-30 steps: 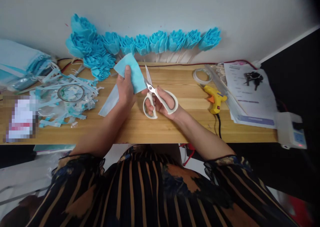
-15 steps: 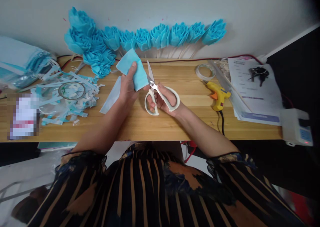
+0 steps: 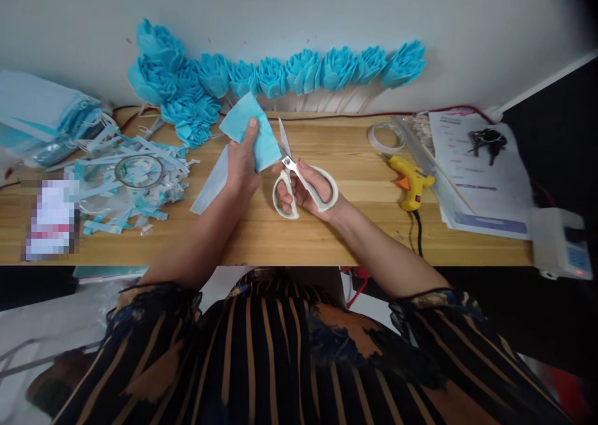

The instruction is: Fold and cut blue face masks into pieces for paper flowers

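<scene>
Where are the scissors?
In the head view, the scissors are mid-picture in the right hand, at the right edge of the blue sheet held by the left hand.

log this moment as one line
left hand: holds blue sheet | right hand: holds scissors, handles spread | nearby: yellow glue gun, blue flowers

Single head-worn view, taken from above the wearer's striped top (image 3: 280,356), facing forward and down across the worktop (image 3: 271,241). Range is close: the top fills the near side, left hand (image 3: 243,160) and right hand (image 3: 306,194) around centre. Coverage reaches the far wall (image 3: 289,7).
</scene>
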`<control>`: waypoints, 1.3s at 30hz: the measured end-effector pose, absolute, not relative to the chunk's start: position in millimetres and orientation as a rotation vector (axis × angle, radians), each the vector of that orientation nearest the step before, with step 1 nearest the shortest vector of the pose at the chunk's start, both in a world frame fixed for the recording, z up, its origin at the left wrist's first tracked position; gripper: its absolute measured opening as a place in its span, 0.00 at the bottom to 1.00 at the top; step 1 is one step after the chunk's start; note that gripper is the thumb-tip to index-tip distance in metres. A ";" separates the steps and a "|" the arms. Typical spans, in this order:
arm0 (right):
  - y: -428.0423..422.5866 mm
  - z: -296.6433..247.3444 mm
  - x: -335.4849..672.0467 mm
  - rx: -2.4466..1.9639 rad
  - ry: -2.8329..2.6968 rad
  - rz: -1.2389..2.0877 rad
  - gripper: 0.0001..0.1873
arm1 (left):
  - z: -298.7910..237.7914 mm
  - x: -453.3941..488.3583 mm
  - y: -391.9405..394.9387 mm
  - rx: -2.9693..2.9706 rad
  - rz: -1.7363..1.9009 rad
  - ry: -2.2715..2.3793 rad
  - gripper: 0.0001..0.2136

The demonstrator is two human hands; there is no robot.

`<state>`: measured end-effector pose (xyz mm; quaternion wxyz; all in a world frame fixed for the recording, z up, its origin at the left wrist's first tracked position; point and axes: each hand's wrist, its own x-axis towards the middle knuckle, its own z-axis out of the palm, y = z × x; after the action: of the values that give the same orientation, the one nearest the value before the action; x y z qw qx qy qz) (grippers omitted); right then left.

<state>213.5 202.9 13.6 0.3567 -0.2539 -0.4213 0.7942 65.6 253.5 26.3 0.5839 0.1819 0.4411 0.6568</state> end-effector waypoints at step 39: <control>192.0 13.9 201.3 -0.739 -0.944 1.918 0.34 | 12.8 67.1 255.6 0.500 1.622 0.906 0.12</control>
<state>201.3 192.0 13.9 0.4258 -0.2955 -0.3778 0.7672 67.1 255.6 12.8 0.5719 0.2130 0.3861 0.6917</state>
